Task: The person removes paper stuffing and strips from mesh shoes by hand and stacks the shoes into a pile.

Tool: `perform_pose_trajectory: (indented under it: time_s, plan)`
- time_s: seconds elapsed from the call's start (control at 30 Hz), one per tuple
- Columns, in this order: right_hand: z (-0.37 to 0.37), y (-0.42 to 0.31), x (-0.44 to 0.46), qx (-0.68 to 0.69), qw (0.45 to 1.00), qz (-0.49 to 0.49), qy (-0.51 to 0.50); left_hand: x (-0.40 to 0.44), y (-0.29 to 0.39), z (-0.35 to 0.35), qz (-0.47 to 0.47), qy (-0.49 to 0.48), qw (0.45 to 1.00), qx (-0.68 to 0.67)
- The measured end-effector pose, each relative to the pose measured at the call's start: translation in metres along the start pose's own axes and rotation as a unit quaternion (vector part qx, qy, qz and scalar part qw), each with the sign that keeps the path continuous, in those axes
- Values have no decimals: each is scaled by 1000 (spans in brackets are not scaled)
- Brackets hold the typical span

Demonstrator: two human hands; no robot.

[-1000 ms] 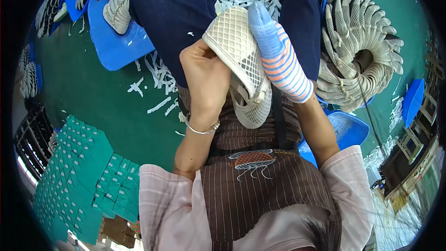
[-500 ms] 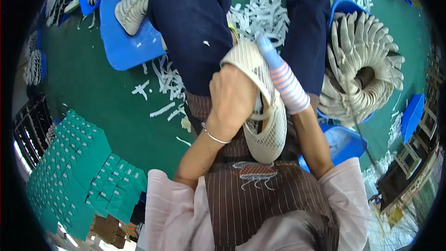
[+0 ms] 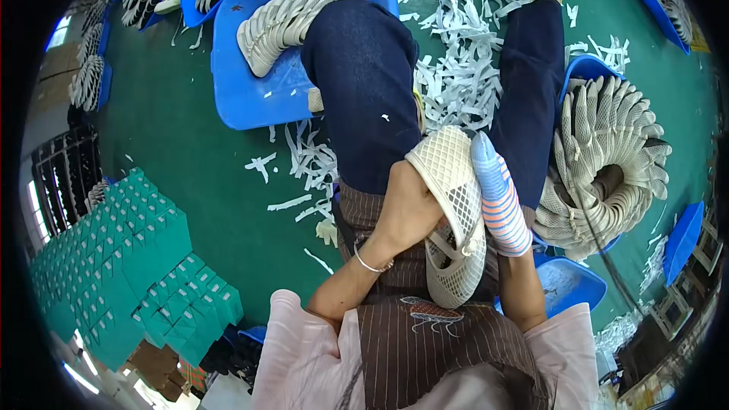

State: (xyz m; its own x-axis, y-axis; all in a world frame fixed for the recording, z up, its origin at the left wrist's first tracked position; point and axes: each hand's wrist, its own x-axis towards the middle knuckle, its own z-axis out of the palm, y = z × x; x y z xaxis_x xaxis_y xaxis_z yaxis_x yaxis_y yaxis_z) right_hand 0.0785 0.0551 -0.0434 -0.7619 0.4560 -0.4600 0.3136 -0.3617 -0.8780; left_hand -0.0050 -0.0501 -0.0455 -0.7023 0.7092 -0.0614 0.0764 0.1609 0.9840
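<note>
A cream mesh shoe with a strap [image 3: 468, 216] is held over my lap, one rounded end up and the other towards my apron [image 3: 440, 342]. My left hand [image 3: 410, 209], bare with a bracelet at the wrist, grips it from the left; its fingertips are hidden in the shoe's opening. A blue, orange and white striped sock [image 3: 500, 205] covers my right hand [image 3: 501, 216]. That hand lies stretched out along the shoe's right side and touches it. Under the sock, the separate fingers do not show.
A blue tub [image 3: 258, 102] with a row of cream shoes [image 3: 285, 23] stands at left. Another blue tub [image 3: 581, 68] at right holds a ring of shoes [image 3: 566, 175]. White scraps [image 3: 463, 61] litter the green floor. Green boxes [image 3: 114, 258] are stacked at lower left.
The view has shifted, so floor and tubs sit lower and further right. The shoe has tilted, showing more mesh at its upper end. The socked hand stays against its right side.
</note>
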Motion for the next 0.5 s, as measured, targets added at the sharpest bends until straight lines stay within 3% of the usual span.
perform_pose_trajectory:
  time_s: [0.03,0.13,0.2,0.37,0.43,0.5]
  plan:
    - [3,-1,-1,19,1000,11,-1,-2,3,0,-5,7,1000,-16]
    - [10,-2,-1,78,996,43,1,-5,12,-8,-177,5,975,-131]
    - [16,-3,1,133,988,72,7,-6,20,-16,-239,1,956,-169]
    - [34,-8,9,293,943,155,35,2,48,-40,-303,-94,922,-222]
    - [37,-10,12,340,924,172,42,2,63,-44,-221,-129,967,-15]
    - [36,-6,16,385,906,176,31,-1,72,-49,-126,-157,961,191]
